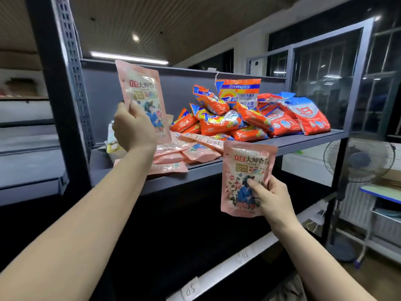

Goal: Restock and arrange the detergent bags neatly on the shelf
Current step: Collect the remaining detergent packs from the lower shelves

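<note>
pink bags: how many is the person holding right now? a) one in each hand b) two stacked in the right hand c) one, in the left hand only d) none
a: the left hand grips one pink bag raised upright by the shelf, and the right hand pinches a second pink bag lower down in front of it.

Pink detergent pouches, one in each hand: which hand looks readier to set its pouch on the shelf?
Probably the left hand: its pink printed plastic pouch is raised above the grey metal shelf, while the right hand is below the shelf edge.
</note>
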Demonstrator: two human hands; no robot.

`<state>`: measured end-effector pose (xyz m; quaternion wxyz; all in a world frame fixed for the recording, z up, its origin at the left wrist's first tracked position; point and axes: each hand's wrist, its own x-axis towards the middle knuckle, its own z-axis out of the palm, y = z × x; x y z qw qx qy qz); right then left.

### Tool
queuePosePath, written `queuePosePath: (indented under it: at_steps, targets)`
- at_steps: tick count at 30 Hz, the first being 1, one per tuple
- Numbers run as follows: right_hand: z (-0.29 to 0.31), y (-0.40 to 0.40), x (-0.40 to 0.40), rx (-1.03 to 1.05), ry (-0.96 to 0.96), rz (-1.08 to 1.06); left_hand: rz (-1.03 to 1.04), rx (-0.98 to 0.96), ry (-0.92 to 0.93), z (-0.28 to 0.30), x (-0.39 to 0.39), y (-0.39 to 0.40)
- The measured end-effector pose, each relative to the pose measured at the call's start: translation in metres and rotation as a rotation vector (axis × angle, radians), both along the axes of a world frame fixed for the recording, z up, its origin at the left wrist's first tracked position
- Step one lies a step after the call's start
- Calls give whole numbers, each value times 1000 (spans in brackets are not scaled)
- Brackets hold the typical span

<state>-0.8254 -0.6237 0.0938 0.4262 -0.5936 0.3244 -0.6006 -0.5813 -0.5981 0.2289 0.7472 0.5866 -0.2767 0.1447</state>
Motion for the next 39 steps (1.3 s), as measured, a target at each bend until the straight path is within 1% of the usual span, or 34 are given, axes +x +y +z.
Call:
queuePosePath:
  at_steps: [1, 3, 6, 7, 9, 10, 11, 13, 17, 18, 19, 20, 21, 22, 24, 25, 26, 28, 31, 36, 39]
  targets:
    - [5, -9, 0, -12, -6, 7, -12, 9, 11, 4, 4, -13]
    - [19, -28, -1, -39, -23, 17, 4, 100, 16, 9, 10, -41]
    - [43, -58, -1, -80, -44, 10, 15, 350, 19, 1, 18, -79]
    - [50, -67, -1, -96, -56, 10, 27, 459, -17, -6, 23, -92]
    - [61, -84, 3, -139, -77, 10, 119, 702, -195, -17, 27, -110]
    - [65, -91, 6, -164, -87, 9, 174, 780, -292, -19, 29, -116]
    - [69, -98, 11, -184, -98, 9, 206, 830, -374, -20, 28, -119]
    - [78, -112, 23, -228, -113, -2, 202, 914, -485, -18, 27, -120]
    - [100, -143, 64, -344, -181, -42, 145, 1060, -617, -18, 26, -112]
    - [107, -150, 78, -391, -202, -40, 139, 1088, -661, -20, 26, -108]
    - [113, -156, 91, -454, -183, -53, 143, 1116, -709, -22, 26, -104]
    - [115, -166, 106, -530, -111, -75, 152, 1132, -751, -25, 25, -101]
    - [115, -179, 120, -599, 29, -81, 167, 1126, -784, -27, 25, -98]
    - [112, -191, 132, -650, 250, -41, 181, 1107, -798, -29, 25, -96]
    - [101, -205, 147, -657, 815, 75, 216, 1089, -776, -31, 25, -95]
    - [98, -208, 148, -618, 1014, 138, 247, 1095, -754, -32, 25, -95]
    - [97, -208, 147, -559, 1076, 211, 283, 1091, -728, -34, 25, -96]
    - [102, -203, 142, -457, 1025, 315, 324, 1035, -654, -35, 24, -97]
    - [103, -201, 135, -479, 1006, 296, 296, 1003, -565, -37, 17, -96]
    - [99, -195, 125, -521, 947, 247, 289, 993, -547, -34, 9, -95]
    - [99, -187, 111, -511, 865, 242, 287, 947, -565, -32, 1, -97]
